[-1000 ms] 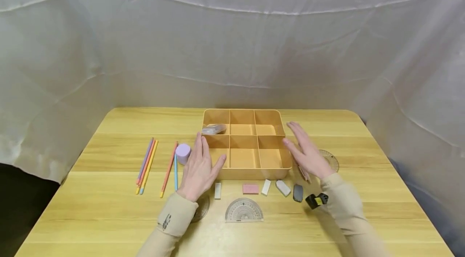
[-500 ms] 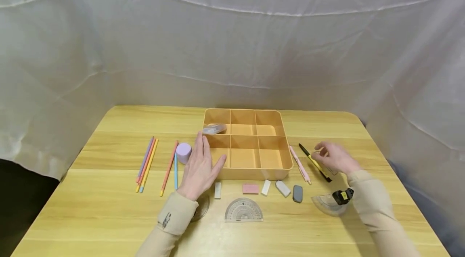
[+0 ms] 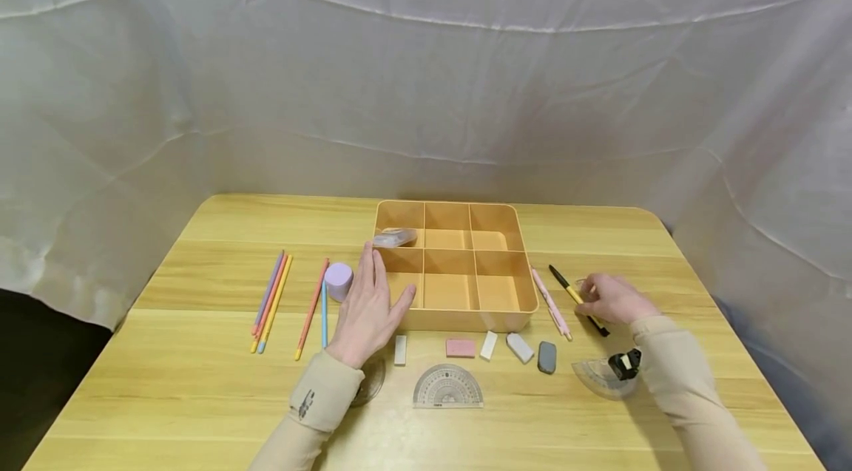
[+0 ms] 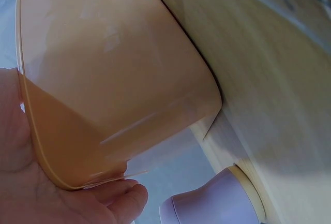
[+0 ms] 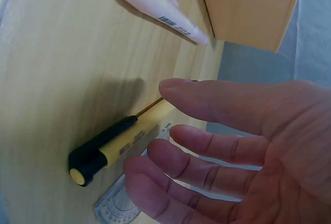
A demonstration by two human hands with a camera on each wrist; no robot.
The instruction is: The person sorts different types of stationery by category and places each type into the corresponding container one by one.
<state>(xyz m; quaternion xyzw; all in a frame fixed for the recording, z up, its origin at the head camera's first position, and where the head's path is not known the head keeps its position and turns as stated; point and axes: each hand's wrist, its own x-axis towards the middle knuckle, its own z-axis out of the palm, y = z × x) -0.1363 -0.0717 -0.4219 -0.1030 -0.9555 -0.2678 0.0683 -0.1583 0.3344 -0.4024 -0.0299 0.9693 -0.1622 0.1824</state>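
My left hand (image 3: 366, 312) rests on the near left corner of the orange six-compartment organizer box (image 3: 435, 319), fingers straight along its rim. In the left wrist view the box wall (image 4: 114, 69) fills the middle, with the palm against its edge. My right hand (image 3: 615, 299) hovers low over a yellow and black pen (image 3: 575, 295) lying on the table. In the right wrist view its thumb and bent fingers stand around the pen (image 5: 134, 136) without visibly gripping it. A clear protractor (image 5: 118, 203) lies beyond the pen, partly hidden by the fingers. A pink pen (image 3: 551, 305) lies beside the box.
A clear-wrapped item (image 3: 395, 237) sits in the back left compartment. Several erasers (image 3: 461, 347) and a protractor (image 3: 448, 387) lie in front. Another protractor (image 3: 602, 378) is near the right wrist. Left are several pencils (image 3: 271, 301) and a purple cylinder (image 3: 339, 281).
My right hand has left the box's right side, moved right, then come down a little toward the yellow and black pen. My left hand stays at the box corner.
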